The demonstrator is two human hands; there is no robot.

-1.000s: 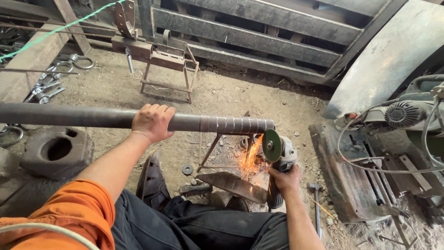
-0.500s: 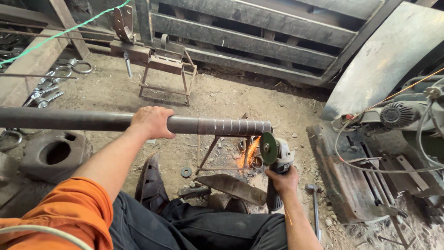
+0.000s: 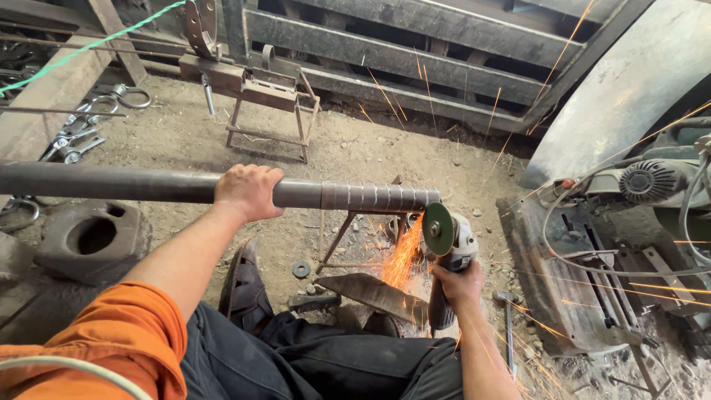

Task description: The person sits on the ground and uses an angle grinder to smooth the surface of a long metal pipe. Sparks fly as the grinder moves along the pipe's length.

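Sparks spray down from the end of a long steel pipe, where the green disc of an angle grinder meets its ribbed tip. The right hand is wrapped around the grinder's body, and the left hand is clamped over the pipe near its middle, so the hands are well apart. The pipe lies level on a small metal stand above the dirt floor. Rings and shackles lie far left.
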